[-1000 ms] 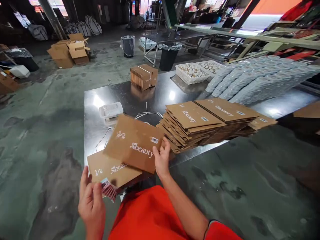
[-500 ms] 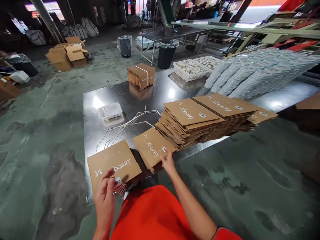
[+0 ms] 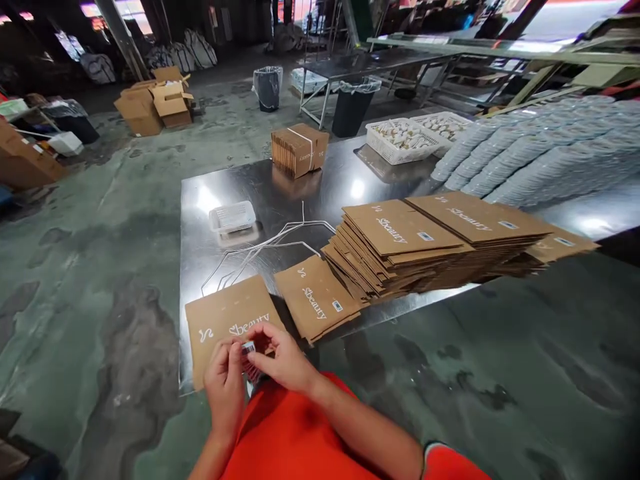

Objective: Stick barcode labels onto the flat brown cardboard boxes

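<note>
The right hand (image 3: 285, 363) left the lower-middle flat cardboard box (image 3: 315, 298) for the barcode stickers (image 3: 249, 347). The left hand (image 3: 225, 380) pinches them; the right's grip is unclear.

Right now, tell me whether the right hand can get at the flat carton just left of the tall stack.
Likely yes: nothing visible covers the flat carton, ahead and right of the right hand. That hand is at the barcode label, though, and may need freeing.
</note>
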